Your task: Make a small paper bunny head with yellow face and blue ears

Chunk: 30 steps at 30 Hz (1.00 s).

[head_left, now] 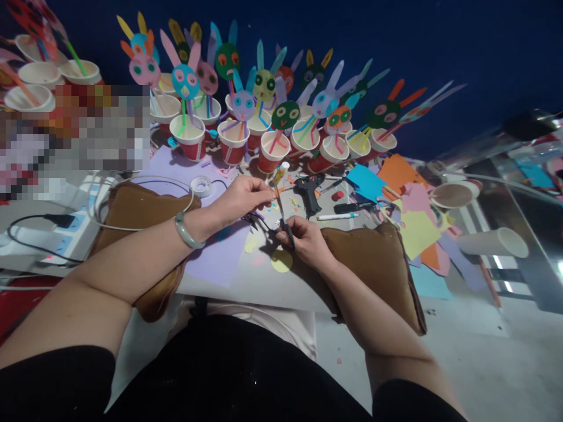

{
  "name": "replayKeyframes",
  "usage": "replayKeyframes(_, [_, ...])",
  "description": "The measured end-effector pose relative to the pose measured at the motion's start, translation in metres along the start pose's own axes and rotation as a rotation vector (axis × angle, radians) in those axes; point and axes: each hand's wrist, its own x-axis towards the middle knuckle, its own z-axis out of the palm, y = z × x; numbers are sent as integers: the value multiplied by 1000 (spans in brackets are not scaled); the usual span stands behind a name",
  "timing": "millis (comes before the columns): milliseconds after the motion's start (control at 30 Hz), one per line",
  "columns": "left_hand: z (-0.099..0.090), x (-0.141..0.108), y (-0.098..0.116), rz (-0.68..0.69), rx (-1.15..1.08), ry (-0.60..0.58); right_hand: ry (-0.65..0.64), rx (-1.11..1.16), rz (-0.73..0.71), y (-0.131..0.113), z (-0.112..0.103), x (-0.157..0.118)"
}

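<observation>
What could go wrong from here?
The scissors in the right hand point up close to the left hand's fingertips; a slip might nick them.
The glue gun lies just beyond; if hot, a reaching hand could get burned.
The rabbit cups stand crowded and look top-heavy; one bump might topple several.

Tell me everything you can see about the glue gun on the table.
The glue gun is black and looks like plastic, with a body and a grip pointing toward the person. It lies on the table, just beyond the right hand, between the glue stick and the blue paper. Neither hand touches it. Blur hides its finer parts.
</observation>
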Motion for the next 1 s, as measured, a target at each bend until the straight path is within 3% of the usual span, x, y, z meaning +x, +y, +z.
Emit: replayKeyframes(1000, [-4, 2, -5, 55, 29, -58, 87, -119, -54, -1, 3, -3])
